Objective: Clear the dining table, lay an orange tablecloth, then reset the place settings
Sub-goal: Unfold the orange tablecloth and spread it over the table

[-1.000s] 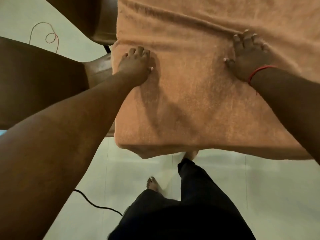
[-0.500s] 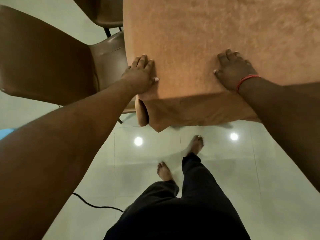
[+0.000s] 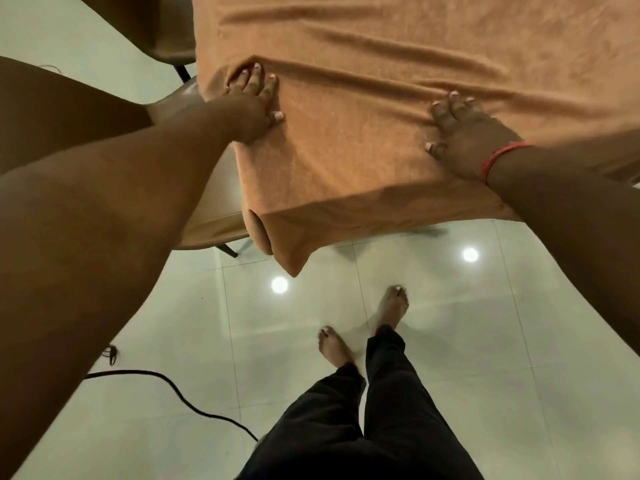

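A black cable (image 3: 180,393) snakes over the pale tiled floor (image 3: 450,358) at lower left, and above it a brown chair (image 3: 69,109) stands just beside the bench's left edge, a second chair (image 3: 166,39) behind it. The left hand (image 3: 247,105) lies flat near that edge on the orange tablecloth (image 3: 363,150), fingers straight and pressing the fabric, with a raised fold bunched at the fingertips. The cloth covers the whole bench top; its near corner (image 3: 287,251) hangs over the edge in a loose point. Ridges run across the cloth toward the right hand (image 3: 464,133), also flat and open, fingers spread on the fabric, a red thread band (image 3: 498,159) at the wrist. Half a second ago the cloth looked smooth and both hands sat nearer the front edge; now they are farther in and wrinkles have appeared ahead of them. Bare feet (image 3: 391,306) stand on open floor below the bench.
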{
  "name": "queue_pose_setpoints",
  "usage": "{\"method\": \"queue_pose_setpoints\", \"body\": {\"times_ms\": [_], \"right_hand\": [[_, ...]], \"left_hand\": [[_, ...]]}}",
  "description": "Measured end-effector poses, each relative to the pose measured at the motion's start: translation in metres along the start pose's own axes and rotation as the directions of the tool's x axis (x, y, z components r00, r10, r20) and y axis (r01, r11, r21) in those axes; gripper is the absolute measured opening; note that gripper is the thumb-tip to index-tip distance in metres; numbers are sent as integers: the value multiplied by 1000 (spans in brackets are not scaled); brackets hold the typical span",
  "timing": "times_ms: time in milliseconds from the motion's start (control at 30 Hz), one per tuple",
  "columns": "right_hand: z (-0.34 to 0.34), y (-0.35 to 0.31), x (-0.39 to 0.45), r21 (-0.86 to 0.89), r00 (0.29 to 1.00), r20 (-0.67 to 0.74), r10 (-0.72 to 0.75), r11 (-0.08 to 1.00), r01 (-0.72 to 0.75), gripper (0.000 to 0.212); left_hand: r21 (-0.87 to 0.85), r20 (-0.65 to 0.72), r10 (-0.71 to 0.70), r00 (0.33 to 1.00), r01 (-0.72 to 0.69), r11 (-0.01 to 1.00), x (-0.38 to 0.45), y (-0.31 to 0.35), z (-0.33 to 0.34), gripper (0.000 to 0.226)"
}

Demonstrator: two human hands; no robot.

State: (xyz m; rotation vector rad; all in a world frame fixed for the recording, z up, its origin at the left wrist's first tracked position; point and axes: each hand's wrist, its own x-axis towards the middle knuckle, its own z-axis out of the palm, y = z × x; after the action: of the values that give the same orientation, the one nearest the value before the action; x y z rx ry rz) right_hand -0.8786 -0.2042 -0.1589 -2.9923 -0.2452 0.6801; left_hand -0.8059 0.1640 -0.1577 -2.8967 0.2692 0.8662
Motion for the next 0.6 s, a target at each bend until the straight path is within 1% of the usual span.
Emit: {"method": "queue_pose_setpoints", "body": {"times_ms": [100,200,300,367,400,433,467,500,533,600], "right_hand": [[-5,-6,9,-1,999,39,1,1000,-1,73],[-14,-14,16,-70,998,57,-33,997,37,71],[-28,-23,20,-188,989,74,-125,973,137,64],[-37,-23,23,-195,976,99,-194,958,210,57],[-43,-19,27,-165,970,109,-216,959,232,53],[-48,-13,32,-122,970,101,-223,964,234,51],[-52,-5,38,-88,974,60,-217,971,221,49],[-53,3,44,-81,981,4,-195,978,195,51],[-50,11,50,-98,986,-36,-160,983,156,56],[-41,19,54,-128,994,-33,-105,987,100,65]], "left_hand": [[40,-17,9,1000,-9,999,17,-10,-12,73],[46,-14,-9,1000,9,999,31,-15,-25,73],[66,-25,-33,999,35,997,39,-17,-33,72],[56,-34,-53,998,54,997,42,-20,-36,71],[63,-50,-62,997,65,996,43,-21,-38,70],[73,-82,-63,995,69,995,42,-19,-41,70],[82,-118,-72,990,82,993,38,-16,-43,68],[94,-164,-90,982,106,990,35,-14,-44,65],[70,-186,-132,974,147,987,30,-10,-44,61],[-8,-159,-218,963,219,976,25,2,-40,55]]}}
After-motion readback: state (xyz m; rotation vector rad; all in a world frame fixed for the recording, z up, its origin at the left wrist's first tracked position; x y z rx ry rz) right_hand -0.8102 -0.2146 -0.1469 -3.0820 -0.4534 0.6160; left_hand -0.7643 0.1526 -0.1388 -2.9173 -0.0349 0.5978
